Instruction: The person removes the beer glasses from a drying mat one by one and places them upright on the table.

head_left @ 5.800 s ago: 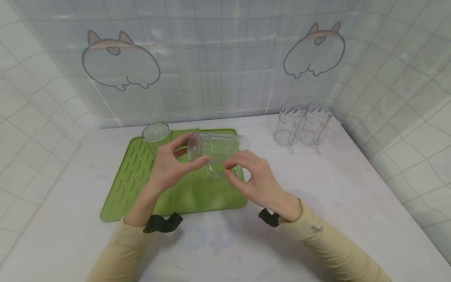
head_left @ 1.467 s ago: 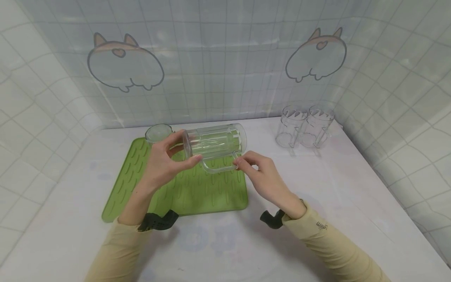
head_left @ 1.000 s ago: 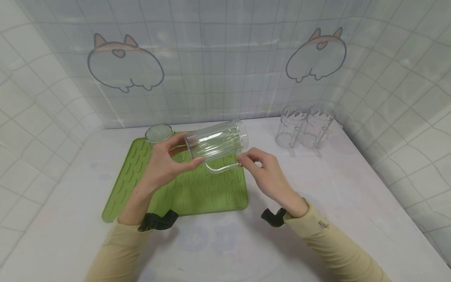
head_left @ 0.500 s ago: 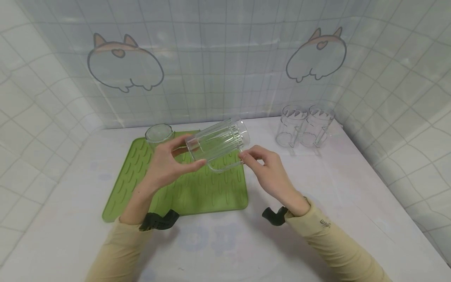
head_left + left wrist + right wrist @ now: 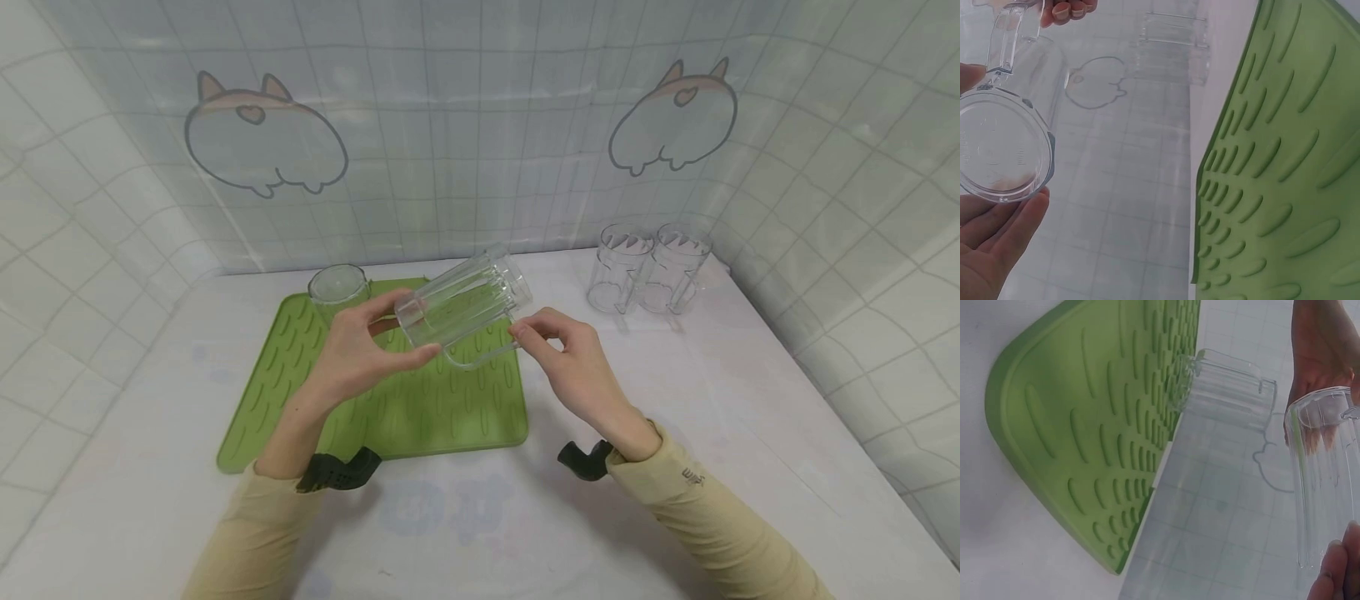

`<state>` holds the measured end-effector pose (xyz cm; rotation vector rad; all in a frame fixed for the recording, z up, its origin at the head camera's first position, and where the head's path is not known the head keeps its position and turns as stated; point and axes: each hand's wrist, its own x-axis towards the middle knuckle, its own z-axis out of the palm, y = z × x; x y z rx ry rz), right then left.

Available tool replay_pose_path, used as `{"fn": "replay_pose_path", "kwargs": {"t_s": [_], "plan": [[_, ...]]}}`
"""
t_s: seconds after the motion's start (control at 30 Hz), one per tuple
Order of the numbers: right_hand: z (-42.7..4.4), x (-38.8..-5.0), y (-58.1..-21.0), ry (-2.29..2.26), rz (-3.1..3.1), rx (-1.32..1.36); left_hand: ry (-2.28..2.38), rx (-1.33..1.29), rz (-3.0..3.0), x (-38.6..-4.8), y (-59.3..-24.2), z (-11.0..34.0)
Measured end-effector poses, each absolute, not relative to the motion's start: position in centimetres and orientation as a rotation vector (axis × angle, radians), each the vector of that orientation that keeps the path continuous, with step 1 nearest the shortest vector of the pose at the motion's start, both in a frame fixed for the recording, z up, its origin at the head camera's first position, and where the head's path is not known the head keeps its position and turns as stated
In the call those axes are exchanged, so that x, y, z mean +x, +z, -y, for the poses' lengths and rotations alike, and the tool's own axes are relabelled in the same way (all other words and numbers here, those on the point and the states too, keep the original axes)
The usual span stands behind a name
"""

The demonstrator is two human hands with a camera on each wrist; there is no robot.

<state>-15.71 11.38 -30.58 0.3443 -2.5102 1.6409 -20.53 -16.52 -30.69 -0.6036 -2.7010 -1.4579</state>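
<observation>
Over the green ridged mat (image 5: 435,421), both hands hold a clear glass mug (image 5: 465,304) tilted on its side, its right end higher. My left hand (image 5: 356,354) grips the left end between thumb and fingers. In the left wrist view this end of the mug (image 5: 1000,147) is its round base, facing the camera. Thumb and forefinger of my right hand (image 5: 573,362) pinch the handle near the mug's right end. Behind the left hand, a second clear mug (image 5: 339,285) stands on the mat's back left part, its lower part partly hidden.
Two more clear mugs, a nearer-left one (image 5: 618,271) and one beside it (image 5: 677,271), stand upright at the back right of the white table (image 5: 675,400). Tiled-pattern walls (image 5: 465,125) with cartoon drawings enclose the table at the back and sides.
The held mug has gone from nearly level to tilted, its right end rising. My right hand has shifted along the handle towards that end and slightly up. The standing mugs stay put.
</observation>
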Motion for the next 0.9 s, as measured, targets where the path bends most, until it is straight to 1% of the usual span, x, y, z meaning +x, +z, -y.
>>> {"fn": "replay_pose_path", "kwargs": {"t_s": [0.9], "plan": [[-11.53,-15.39,-30.68,1.733,2.417,0.365,-1.403,-0.598,2.796,-20.55,-31.46,15.84]]}}
